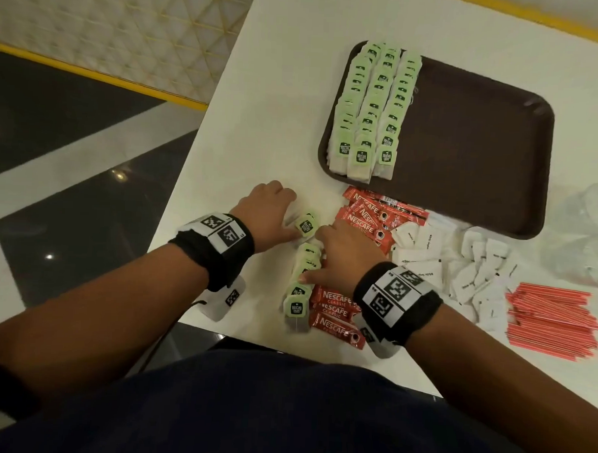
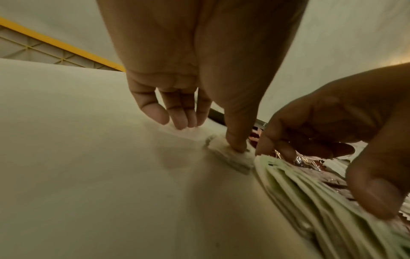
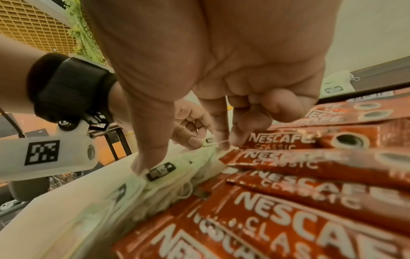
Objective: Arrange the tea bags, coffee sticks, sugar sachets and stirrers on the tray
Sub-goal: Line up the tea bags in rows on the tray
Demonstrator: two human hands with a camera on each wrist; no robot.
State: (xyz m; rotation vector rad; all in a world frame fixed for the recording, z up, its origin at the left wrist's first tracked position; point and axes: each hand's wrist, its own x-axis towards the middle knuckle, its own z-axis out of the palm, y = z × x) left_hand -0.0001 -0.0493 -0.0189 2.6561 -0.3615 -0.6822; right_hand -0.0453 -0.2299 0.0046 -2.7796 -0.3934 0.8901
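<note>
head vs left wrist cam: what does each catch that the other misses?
Head only: the brown plastic tray with three rows of green-tagged tea bags at its left end, white sugar sachets, red-and-white stirrers, and red Nescafe coffee sticks readable.

Left wrist only: the underside of the left hand, its thumb tip pressing a single tea bag onto the white table.

Both: the right hand resting on the loose row of tea bags at the table's near edge.
</note>
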